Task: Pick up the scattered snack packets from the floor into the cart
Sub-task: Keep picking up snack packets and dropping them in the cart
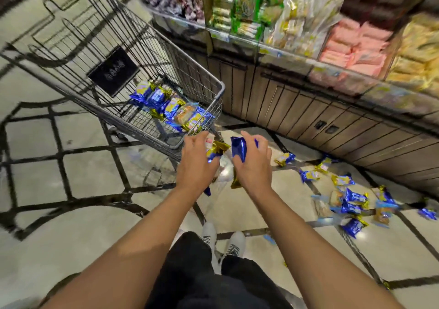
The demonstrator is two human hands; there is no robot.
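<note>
Gripping blue-and-gold snack packets, both hands hover just beside the wire cart's [215, 95] near corner: the left hand [197, 163] curls round one packet [217, 150], the right hand [254, 166] round another [240, 148]. More packets [171, 105] lie in the cart; others [351, 199] are scattered on the tiled floor [71, 166] below the shelves [308, 35]. Their print is too blurred to read, as is the cart's black sign [113, 71].
</note>
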